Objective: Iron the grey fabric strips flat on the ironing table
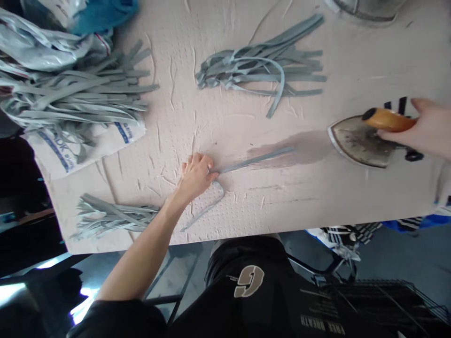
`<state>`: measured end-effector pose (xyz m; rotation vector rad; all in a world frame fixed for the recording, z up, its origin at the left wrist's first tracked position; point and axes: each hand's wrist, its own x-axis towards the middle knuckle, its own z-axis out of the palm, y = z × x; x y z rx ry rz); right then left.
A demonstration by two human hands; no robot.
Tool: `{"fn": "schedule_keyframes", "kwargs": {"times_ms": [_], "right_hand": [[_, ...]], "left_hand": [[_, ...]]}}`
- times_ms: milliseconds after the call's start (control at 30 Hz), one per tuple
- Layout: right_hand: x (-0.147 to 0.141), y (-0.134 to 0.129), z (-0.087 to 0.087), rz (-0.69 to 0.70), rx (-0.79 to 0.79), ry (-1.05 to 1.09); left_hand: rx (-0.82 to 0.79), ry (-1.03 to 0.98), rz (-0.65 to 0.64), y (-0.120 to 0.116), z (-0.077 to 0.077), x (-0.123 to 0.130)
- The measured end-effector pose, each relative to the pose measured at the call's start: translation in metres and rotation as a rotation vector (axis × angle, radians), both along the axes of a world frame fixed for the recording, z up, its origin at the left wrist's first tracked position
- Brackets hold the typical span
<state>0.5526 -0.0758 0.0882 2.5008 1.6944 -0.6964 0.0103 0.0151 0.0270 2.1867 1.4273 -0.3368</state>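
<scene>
In the head view my left hand (197,172) pinches a narrow grey-green fabric strip (255,161) near the middle of the table. One end of the strip stretches right across a darker, damp-looking patch (305,148); the rest loops back below my hand. At the right, my right hand (428,124) is wrapped round the orange handle of an iron (362,141). The iron rests or hovers over the table, apart from the strip; I cannot tell whether its sole touches the cloth.
Bunches of similar strips lie at the top middle (246,70), lower left (112,213) and on a white printed bag (130,134) at upper left. A metal object (366,11) shows at the top right. The wrinkled table cover (282,211) ends just before my body.
</scene>
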Motion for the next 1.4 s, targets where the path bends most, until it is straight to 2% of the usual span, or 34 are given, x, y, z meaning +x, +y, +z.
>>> {"fn": "schedule_keyframes", "kwargs": {"times_ms": [100,167,233,367,467,567,700,833,1033,1133,1267,1400], "right_hand": [[-0.007,0.011,-0.009,-0.076,-0.084,-0.325],[-0.031,0.019,-0.003,-0.020,-0.139,-0.329],[-0.070,0.030,0.008,0.056,-0.177,-0.303],[-0.172,0.055,0.028,0.233,-0.265,-0.204],[-0.233,0.062,0.028,0.394,-0.274,-0.224],[-0.267,0.060,0.020,0.545,-0.203,-0.259],[-0.296,0.062,0.018,0.680,-0.187,-0.252],[-0.320,0.066,0.022,0.707,-0.199,-0.241],[-0.322,0.066,0.021,0.639,-0.281,-0.319],[-0.328,0.067,0.020,0.671,-0.274,-0.357],[-0.348,0.071,0.020,0.747,-0.232,-0.324],[-0.354,0.072,0.021,0.751,-0.216,-0.279]], "left_hand": [[-0.008,0.025,0.002,-0.001,0.002,0.002],[-0.006,0.024,-0.002,-0.001,0.002,0.003],[-0.001,0.017,-0.004,-0.002,0.001,0.003],[0.019,0.018,0.019,-0.004,0.002,0.004],[0.038,0.002,0.053,-0.008,0.001,0.005],[0.054,-0.031,0.092,-0.015,-0.001,0.002],[0.091,-0.089,0.132,-0.025,-0.010,-0.008],[0.167,-0.136,0.153,-0.033,-0.020,-0.017],[0.246,-0.253,0.114,-0.039,-0.032,-0.028],[0.284,-0.381,0.060,-0.044,-0.043,-0.043],[0.383,-0.508,0.059,-0.051,-0.058,-0.057],[0.435,-0.583,0.074,-0.053,-0.062,-0.060]]}}
